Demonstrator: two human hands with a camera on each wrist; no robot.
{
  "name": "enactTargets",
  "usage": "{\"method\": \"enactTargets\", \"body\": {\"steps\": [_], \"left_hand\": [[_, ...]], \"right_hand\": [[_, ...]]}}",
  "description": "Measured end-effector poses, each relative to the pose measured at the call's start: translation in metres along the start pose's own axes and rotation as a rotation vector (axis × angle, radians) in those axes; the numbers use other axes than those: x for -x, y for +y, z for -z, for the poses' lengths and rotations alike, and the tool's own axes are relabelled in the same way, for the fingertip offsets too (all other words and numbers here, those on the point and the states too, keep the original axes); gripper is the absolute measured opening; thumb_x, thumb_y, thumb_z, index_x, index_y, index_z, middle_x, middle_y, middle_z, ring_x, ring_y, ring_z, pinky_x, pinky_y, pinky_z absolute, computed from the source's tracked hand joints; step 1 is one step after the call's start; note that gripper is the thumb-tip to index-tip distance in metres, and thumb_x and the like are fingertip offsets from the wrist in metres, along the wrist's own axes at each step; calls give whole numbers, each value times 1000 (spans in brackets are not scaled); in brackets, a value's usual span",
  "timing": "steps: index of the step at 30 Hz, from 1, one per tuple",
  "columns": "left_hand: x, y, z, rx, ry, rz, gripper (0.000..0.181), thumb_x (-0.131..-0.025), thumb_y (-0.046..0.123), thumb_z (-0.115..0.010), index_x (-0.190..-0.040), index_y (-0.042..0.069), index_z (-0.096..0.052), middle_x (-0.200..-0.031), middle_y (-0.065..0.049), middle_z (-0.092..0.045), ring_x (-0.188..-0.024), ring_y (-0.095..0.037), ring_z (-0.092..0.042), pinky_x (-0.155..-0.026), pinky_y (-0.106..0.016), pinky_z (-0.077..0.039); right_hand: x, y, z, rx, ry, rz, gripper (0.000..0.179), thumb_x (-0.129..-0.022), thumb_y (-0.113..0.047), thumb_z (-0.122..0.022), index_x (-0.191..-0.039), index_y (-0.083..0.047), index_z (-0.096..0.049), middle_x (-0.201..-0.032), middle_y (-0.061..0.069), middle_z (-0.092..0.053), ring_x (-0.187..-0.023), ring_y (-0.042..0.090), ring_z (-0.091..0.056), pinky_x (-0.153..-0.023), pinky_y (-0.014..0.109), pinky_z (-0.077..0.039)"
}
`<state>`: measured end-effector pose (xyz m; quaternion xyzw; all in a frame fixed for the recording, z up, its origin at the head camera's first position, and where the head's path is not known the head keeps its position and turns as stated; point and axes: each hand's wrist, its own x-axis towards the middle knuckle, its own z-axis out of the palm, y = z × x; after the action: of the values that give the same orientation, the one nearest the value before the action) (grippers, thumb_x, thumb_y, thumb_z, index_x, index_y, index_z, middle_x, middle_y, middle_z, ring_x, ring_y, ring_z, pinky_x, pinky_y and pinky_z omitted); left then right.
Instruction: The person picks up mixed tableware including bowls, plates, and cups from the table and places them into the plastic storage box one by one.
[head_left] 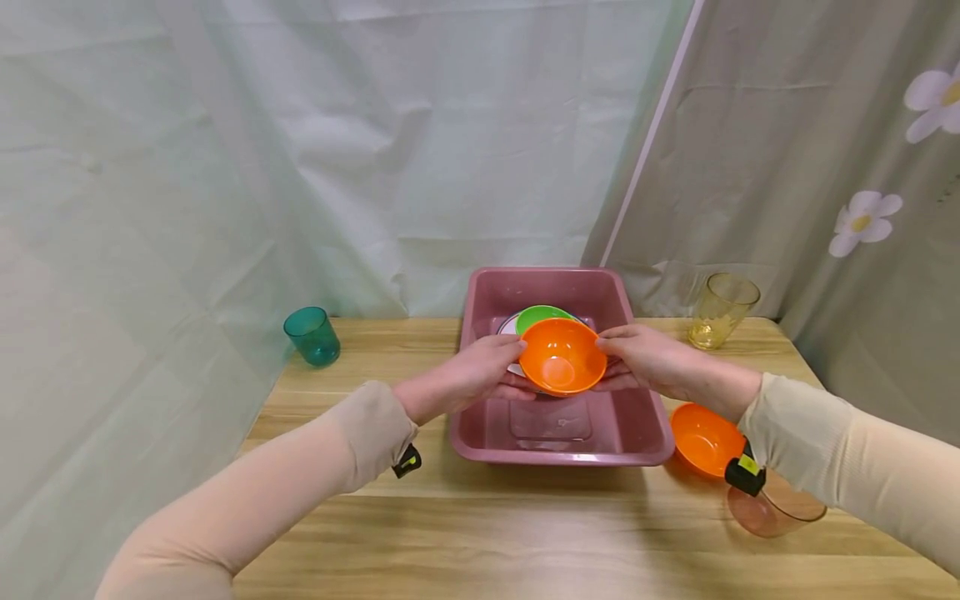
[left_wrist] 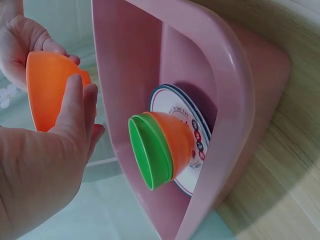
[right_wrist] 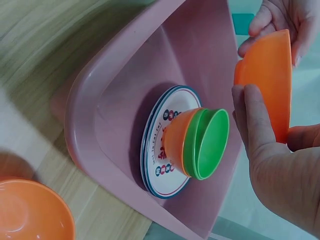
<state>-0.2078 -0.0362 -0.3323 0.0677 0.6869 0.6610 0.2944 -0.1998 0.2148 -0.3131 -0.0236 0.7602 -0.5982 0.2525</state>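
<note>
An orange bowl (head_left: 562,357) is held up over the pink basin (head_left: 562,457) by both hands, its inside facing the head camera. My left hand (head_left: 486,367) grips its left side, thumb at the rim and fingers beneath. On the opposite side my right hand (head_left: 651,360) grips it in the same way. Below, inside the basin, white patterned plates (right_wrist: 155,145) lie stacked. On them stands a nest of bowls: an orange bowl (left_wrist: 179,142) at the bottom and green bowls (left_wrist: 150,152) on top.
Right of the basin, a second orange bowl (head_left: 705,439) sits on the wooden table (head_left: 495,542), beside a pinkish clear cup (head_left: 772,508) partly hidden by the right sleeve. A yellow glass (head_left: 722,310) stands at back right, a teal cup (head_left: 313,337) at back left. Curtains (head_left: 450,150) hang behind.
</note>
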Motion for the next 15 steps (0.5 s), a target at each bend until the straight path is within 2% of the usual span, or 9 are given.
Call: {"method": "enactTargets", "body": {"steps": [8, 15], "left_hand": [[-3, 0, 1, -37, 25, 25, 48, -111, 17, -45, -152, -7, -37, -125, -26, -62, -96, -33, -73, -87, -43, -59], [-7, 0, 1, -44, 48, 23, 52, -111, 15, -45, -155, -7, -32, -131, -27, -59, -99, -34, -72, -84, -43, -60]], "right_hand": [[0, 4, 0, -22, -15, -5, 48, -111, -11, -39, -147, 20, -30, -112, 27, -64, -92, 28, -72, -91, 47, -57], [1, 6, 2, -22, -20, -6, 50, -110, -11, -41, -149, 18, -28, -119, 31, -62, -95, 28, -71, -95, 49, -54]]}}
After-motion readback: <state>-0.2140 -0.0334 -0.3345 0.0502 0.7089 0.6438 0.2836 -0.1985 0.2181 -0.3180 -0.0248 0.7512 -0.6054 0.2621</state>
